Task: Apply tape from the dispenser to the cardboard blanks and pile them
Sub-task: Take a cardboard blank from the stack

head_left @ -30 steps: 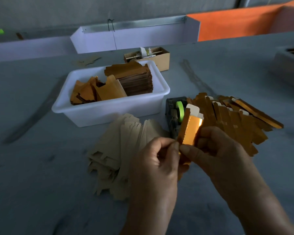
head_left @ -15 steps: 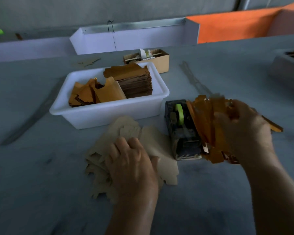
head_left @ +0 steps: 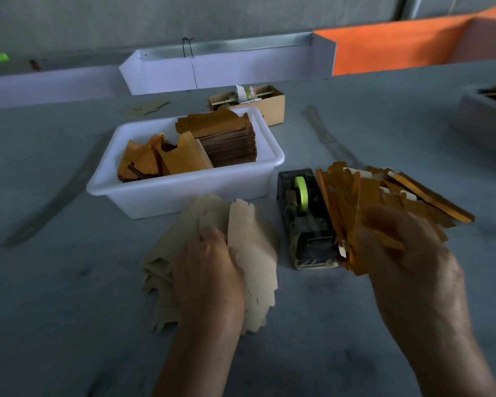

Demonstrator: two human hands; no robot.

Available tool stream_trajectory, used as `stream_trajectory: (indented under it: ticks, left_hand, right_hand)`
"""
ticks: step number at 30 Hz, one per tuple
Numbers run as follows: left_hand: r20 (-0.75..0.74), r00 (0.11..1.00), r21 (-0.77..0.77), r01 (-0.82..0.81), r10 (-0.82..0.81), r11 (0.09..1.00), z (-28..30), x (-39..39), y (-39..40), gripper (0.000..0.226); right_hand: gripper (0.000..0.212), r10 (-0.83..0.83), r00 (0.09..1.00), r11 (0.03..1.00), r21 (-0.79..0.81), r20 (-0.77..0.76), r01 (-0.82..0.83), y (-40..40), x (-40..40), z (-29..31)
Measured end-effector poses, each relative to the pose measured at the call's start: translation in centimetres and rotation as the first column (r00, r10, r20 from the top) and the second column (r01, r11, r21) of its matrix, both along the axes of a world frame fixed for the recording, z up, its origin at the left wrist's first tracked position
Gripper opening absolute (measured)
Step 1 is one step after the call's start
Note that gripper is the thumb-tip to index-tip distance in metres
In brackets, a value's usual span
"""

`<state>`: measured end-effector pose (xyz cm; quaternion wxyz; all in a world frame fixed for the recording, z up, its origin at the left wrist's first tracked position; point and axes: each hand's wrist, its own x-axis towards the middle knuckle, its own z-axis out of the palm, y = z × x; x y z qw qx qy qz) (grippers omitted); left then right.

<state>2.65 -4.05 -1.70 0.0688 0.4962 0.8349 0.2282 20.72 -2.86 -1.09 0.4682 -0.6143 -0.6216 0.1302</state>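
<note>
Left hand (head_left: pixel 209 270) at 6 o'clock, palm down on the pale blanks (head_left: pixel 252 253) — fingers curled round the top sheet's edge, lifting it. Risk, as I judge it: two sheets come up together, since the fan is loose. Right hand (head_left: pixel 398 253) at 4 o'clock, blurred over the orange pile (head_left: pixel 384 193); can't tell its fingers' state. Tape dispenser (head_left: pixel 304 219) stands between both piles on the worktop (head_left: pixel 69 310).

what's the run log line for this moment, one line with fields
left hand: lifting top pale blank | right hand: blurred, over orange pile, grip unclear | tape dispenser: between piles, untouched | white tub: holds more blanks
</note>
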Motion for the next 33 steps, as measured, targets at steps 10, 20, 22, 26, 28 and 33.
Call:
stream_trajectory:
  ticks: [10,20,22,26,28,33]
  left_hand:
    - [0.145,0.989,0.325,-0.044,-0.004,0.945,1.1,-2.0,-0.9,0.026]
    - [0.825,0.525,0.33,-0.147,-0.209,0.932,1.8,-0.5,-2.3,0.016]
    - [0.857,0.467,0.298,-0.101,-0.22,0.949,1.5,-0.3,-2.3,0.012]
    - [0.848,0.474,0.265,0.006,-0.236,0.964,1.5,0.3,-2.5,0.031]
    - [0.809,0.555,0.228,0.009,-0.194,0.974,1.1,0.6,-2.4,0.026]
    - [0.799,0.569,0.247,-0.012,-0.196,0.969,-0.1,1.1,-2.0,0.022]
  right_hand:
    - [0.017,0.19,0.958,0.962,-0.152,-0.216,-0.226,-1.7,-3.4,-1.1]
    - [0.028,0.207,0.786,0.884,-0.233,-0.583,-0.405,-1.6,-5.1,-0.5]
    - [0.017,0.142,0.679,0.852,-0.26,-0.721,-0.455,-1.3,-5.2,-0.7]
    - [0.013,0.094,0.63,0.809,-0.309,-0.771,-0.5,-1.3,-4.9,-1.4]
    - [0.013,0.123,0.637,0.799,-0.305,-0.761,-0.519,-1.5,-5.0,-1.6]
    - [0.007,0.171,0.817,0.885,-0.278,-0.55,-0.373,-1.7,-4.9,-2.1]
